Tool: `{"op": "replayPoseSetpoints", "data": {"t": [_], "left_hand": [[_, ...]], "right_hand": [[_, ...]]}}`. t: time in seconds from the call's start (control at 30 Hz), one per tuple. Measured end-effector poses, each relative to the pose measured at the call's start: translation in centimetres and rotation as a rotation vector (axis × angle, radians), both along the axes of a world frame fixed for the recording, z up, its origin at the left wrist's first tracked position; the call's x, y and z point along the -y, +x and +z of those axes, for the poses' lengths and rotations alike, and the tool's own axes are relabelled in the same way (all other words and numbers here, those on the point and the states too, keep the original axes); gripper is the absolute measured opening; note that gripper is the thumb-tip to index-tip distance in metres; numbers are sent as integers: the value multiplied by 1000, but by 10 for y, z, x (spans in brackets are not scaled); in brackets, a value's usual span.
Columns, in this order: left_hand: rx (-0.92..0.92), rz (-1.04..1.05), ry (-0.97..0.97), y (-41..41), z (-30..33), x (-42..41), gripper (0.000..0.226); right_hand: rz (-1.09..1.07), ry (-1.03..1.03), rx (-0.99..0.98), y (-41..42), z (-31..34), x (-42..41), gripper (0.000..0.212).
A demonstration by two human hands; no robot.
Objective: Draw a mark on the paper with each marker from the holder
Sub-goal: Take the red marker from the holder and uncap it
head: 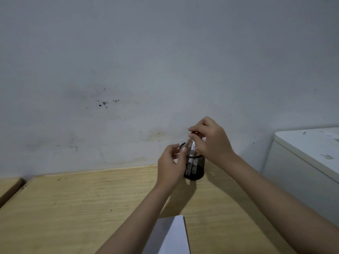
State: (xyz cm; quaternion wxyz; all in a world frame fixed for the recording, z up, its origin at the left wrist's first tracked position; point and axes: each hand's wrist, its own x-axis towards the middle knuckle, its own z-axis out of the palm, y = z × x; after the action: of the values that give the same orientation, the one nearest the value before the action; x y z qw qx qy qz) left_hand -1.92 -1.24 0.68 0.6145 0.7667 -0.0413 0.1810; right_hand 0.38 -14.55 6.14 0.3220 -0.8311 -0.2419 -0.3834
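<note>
Head view. A black mesh holder (194, 166) stands on the far part of a wooden table (77, 202), close to the wall (146, 61). The right hand (211, 142) reaches over the holder's mouth from the right; its fingertips are pinched together on the top of a marker (193, 147) with a pale, labelled barrel, whose lower end is inside the holder. Whether further markers stand in the holder cannot be told through the mesh and the hands. The left hand (170, 162) is at the holder's left side, fingers loosely curled and slightly apart; whether they touch the rim or the marker cannot be told.

The paper (170, 235), a white sheet, lies on the near part of the table, well apart from the holder. The portion in view carries no mark; its near end runs out of the picture. A white cabinet (302, 162) stands at the right.

Judged progress: the task appears to be at or near its start. A marker is gripped at the holder but not over the paper, and no mark shows on the visible sheet. Drawing with each marker remains to be done.
</note>
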Motion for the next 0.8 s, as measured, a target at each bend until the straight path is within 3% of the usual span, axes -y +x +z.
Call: {"op": "replayPoseSetpoints", "data": {"t": [0.13,0.27,0.47,0.67,0.8], "left_hand": [[9,-197,-371,-30,14,-4,25],[30,-230,-527,-55,24,-8,19],[52,-207,-418,-81,30,-20,22],[157,-194,-150,-99,36,-31,14],[143,-185,-4,-107,31,-35,12]], "right_hand": [[2,185,183,-53,-9,4,4],[57,274,99,-94,-38,-1,8],[245,172,-54,-119,-47,-2,10],[158,661,-351,-124,-22,-19,8],[134,683,-475,-120,-21,-29,16]]}}
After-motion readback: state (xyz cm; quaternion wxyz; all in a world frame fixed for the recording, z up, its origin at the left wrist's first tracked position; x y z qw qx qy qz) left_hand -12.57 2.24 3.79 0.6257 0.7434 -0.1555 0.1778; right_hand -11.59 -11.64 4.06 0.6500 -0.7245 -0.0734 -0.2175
